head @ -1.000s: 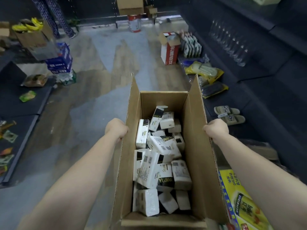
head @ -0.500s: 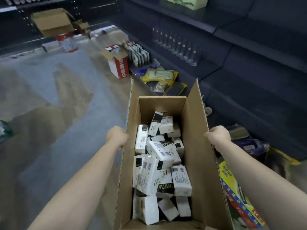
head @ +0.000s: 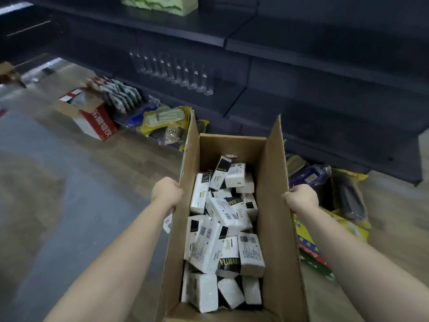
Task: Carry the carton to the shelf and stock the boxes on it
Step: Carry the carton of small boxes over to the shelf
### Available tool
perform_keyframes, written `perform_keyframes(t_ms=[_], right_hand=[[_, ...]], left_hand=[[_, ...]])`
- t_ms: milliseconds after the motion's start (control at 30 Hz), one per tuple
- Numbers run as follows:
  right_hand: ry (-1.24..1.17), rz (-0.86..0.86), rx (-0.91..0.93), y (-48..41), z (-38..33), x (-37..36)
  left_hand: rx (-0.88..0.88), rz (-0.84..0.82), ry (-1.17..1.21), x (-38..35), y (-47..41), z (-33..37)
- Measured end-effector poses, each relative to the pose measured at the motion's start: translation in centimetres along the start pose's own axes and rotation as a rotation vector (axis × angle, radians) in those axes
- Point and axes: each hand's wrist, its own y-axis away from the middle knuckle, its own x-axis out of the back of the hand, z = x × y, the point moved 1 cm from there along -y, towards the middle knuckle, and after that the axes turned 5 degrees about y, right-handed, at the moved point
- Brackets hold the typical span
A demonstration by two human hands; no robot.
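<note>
Carton (head: 274, 205), open-topped and full of jumbled white boxes (head: 222, 210), sits between my hands above the floor. My left hand (head: 166, 194) grips its left wall, my right hand (head: 301, 198) its right wall. Dark shelf (head: 325, 117) stands just ahead.

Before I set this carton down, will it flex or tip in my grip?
The carton seems stiff: its walls stand straight where the left hand and right hand grip them. The boxes lie loosely piled, so they would likely shift if it tilts.
</note>
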Motion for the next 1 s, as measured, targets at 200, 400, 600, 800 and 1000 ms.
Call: perform_keyframes(t_ms=[200, 400, 600, 800, 1000], right_hand=[[-0.017, 0.015, -0.105, -1.3, 1.0, 1.0], [-0.071, 0.089, -0.255, -1.5, 2.1, 1.6], [-0.129, 0.198, -0.446, -0.1, 4.3, 2.1], [-0.204, 0.262, -0.657, 2.5, 7.7, 2.3], [-0.271, 0.34, -0.803, 4.1, 12.4, 3.3]], left_hand=[[-0.053, -0.073, -0.052, -1.9, -3.4, 3.2], [-0.15, -0.175, -0.103, -3.4, -6.7, 6.0], [-0.336, -0.322, -0.201, -5.2, -9.0, 10.7], [-0.543, -0.441, -0.322, -8.3, -8.8, 16.1], [-0.712, -0.515, -0.388, -13.1, -6.5, 22.1]])
